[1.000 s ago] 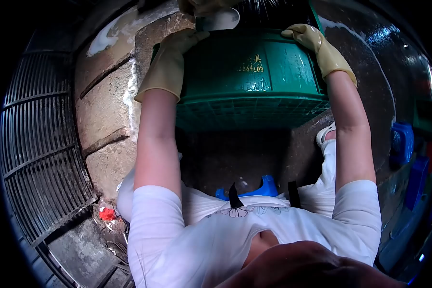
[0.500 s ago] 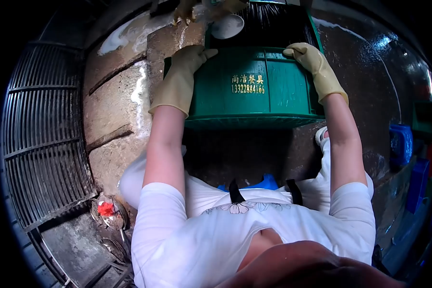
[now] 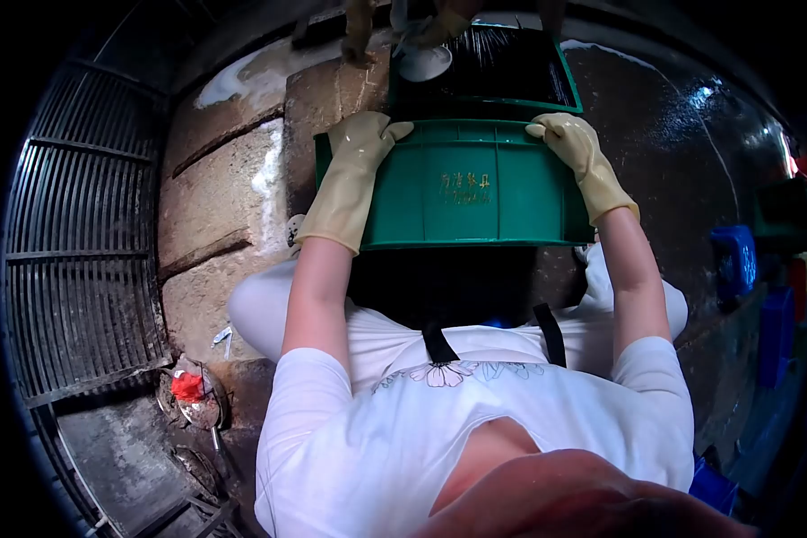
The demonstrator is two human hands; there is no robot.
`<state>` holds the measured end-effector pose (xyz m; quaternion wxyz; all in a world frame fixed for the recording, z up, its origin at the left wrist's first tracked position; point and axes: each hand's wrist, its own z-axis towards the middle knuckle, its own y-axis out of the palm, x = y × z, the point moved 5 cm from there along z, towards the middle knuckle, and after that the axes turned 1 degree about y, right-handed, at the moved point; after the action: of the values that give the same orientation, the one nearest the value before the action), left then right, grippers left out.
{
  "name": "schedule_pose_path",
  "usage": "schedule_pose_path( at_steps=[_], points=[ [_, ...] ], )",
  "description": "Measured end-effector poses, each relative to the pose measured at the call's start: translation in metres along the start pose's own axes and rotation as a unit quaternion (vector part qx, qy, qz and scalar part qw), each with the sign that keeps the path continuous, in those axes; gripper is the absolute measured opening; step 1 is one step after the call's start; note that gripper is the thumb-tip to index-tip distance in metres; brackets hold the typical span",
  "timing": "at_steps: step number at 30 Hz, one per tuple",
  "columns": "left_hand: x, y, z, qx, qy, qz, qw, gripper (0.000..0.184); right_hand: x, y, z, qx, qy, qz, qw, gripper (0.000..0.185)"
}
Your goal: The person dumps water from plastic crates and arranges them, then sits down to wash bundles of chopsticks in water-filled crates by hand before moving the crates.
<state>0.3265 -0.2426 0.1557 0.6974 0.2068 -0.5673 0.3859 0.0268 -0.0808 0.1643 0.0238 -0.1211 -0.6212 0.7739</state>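
A green plastic crate (image 3: pixel 533 202) with worn gold lettering is between my two hands, in front of my knees. My left hand (image 3: pixel 360 148), in a cream rubber glove, grips the crate's far left corner, fingers mostly hidden behind the rim. At the far right corner, my right hand (image 3: pixel 572 142), gloved the same way, has its fingers curled over the edge. Just beyond lies a second green crate (image 3: pixel 568 79) with a dark, shiny inside. Over its left end is a white bowl (image 3: pixel 428 64), close to another person's gloved hand (image 3: pixel 450 24).
Stone slabs (image 3: pixel 220 197) and a slatted metal rack (image 3: pixel 90 206) lie to the left. A pan-like container with a red item (image 3: pixel 188 387) sits lower left. Wet dark floor (image 3: pixel 637 99) stretches right, towards blue containers (image 3: pixel 733 260).
My hands and the held crate have come nearer to my body, and a gap now shows between it and the far crate. Its lettering looks fainter. The other person's hands have shifted.
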Motion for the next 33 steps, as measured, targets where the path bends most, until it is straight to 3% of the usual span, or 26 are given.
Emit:
schedule_pose_path(
  at_steps=[1,3,4,5,7,8,9,11,12,14,15,16,17,18,19,21,24,26,27,29,31,33],
  points=[
    [0.010,0.001,-0.004,0.000,0.004,-0.003,1.000,0.023,-0.002,0.001,-0.005,-0.014,0.005,-0.008,1.000,0.035],
    [0.014,0.000,-0.012,-0.005,-0.079,0.265,0.961,0.029,-0.021,-0.012,-0.018,-0.007,-0.025,0.003,1.000,0.047],
    [0.014,0.002,-0.016,-0.005,-0.079,0.263,0.962,0.029,-0.018,-0.010,-0.022,-0.129,0.045,0.016,0.991,0.064],
    [0.017,0.005,-0.021,-0.001,-0.066,0.330,0.942,0.030,-0.028,-0.008,-0.027,-0.130,0.046,0.015,0.990,0.064],
    [0.012,0.006,-0.029,0.001,-0.053,0.394,0.917,0.032,-0.057,-0.009,-0.034,-0.074,-0.058,0.017,0.995,0.074],
    [-0.002,0.002,-0.030,0.000,-0.061,0.352,0.934,0.033,-0.075,-0.007,-0.032,-0.094,-0.063,0.019,0.993,0.082],
    [-0.009,0.000,-0.032,-0.001,-0.070,0.310,0.948,0.035,-0.101,-0.015,-0.029,-0.179,-0.020,0.018,0.983,0.083],
    [0.011,0.003,-0.038,-0.024,-0.094,0.376,0.922,0.032,-0.129,-0.012,-0.032,-0.072,-0.042,0.008,0.996,0.062],
    [0.023,0.004,-0.041,-0.046,-0.118,0.441,0.888,0.031,-0.132,-0.003,-0.033,-0.073,-0.041,0.010,0.996,0.062],
    [0.045,0.005,-0.040,-0.081,-0.135,0.474,0.866,0.022,-0.125,0.010,-0.026,-0.014,0.032,0.047,0.998,0.035],
    [0.047,0.007,-0.041,-0.113,-0.151,0.503,0.843,0.017,-0.122,0.016,-0.025,-0.014,0.033,0.046,0.998,0.035],
    [0.036,0.000,-0.047,-0.076,-0.143,0.342,0.926,0.018,-0.121,0.018,-0.025,0.010,0.006,0.043,0.999,0.029],
    [0.040,-0.004,-0.050,-0.034,-0.143,0.277,0.950,0.027,-0.119,0.017,-0.027,0.034,-0.021,0.040,0.998,0.027],
    [0.051,-0.008,-0.054,0.007,-0.137,0.210,0.968,0.037,-0.117,0.017,-0.026,0.000,-0.015,0.054,0.998,0.021],
    [0.063,-0.012,-0.055,0.052,-0.142,0.252,0.956,0.051,-0.116,0.013,-0.023,0.002,-0.014,0.051,0.999,0.021],
    [0.053,-0.036,-0.045,0.113,-0.167,0.250,0.947,0.052,-0.106,0.012,-0.015,-0.060,0.071,0.029,0.995,0.021],
    [0.034,-0.069,-0.048,0.222,-0.187,0.179,0.940,0.058,-0.087,-0.006,0.006,-0.140,0.115,0.034,0.983,0.026],
    [-0.027,-0.115,-0.026,0.206,-0.156,0.201,0.945,0.064,-0.079,-0.016,0.012,-0.194,0.130,0.068,0.970,0.028],
    [-0.023,-0.119,-0.024,0.155,-0.156,0.191,0.957,0.063,-0.072,-0.015,0.014,-0.196,0.130,0.087,0.968,0.028],
    [-0.075,-0.131,-0.019,0.162,-0.157,0.218,0.949,0.065,-0.061,-0.001,0.016,-0.169,0.134,0.114,0.970,0.025],
    [-0.081,-0.127,-0.021,0.171,-0.160,0.248,0.940,0.068,-0.044,0.032,0.012,-0.215,0.122,0.137,0.959,0.031],
    [-0.069,-0.096,-0.025,0.044,-0.237,0.271,0.932,0.087,-0.039,0.055,0.007,-0.308,0.096,0.104,0.941,0.032]
  ],
)
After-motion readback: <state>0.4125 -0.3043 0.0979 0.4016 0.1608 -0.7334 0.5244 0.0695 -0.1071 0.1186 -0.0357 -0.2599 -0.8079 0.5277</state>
